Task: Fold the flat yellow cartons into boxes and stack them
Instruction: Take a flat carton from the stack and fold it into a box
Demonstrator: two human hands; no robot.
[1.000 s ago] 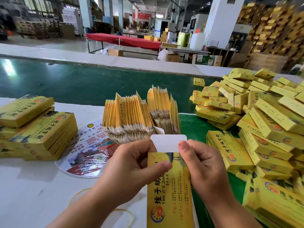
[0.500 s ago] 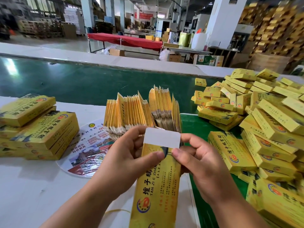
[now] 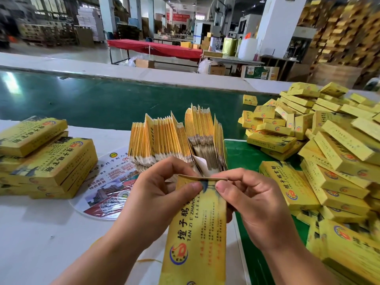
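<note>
Now both thumbs pinch the carton (image 3: pixel 195 227): left hand (image 3: pixel 162 200), right hand (image 3: pixel 253 202). Crease the flap at 12 o'clock squarely.

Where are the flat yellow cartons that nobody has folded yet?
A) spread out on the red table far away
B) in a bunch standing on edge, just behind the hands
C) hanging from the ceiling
B: the flat cartons stand on edge in a fanned bunch on the table, right behind the left hand and right hand, which hold one carton.
</note>
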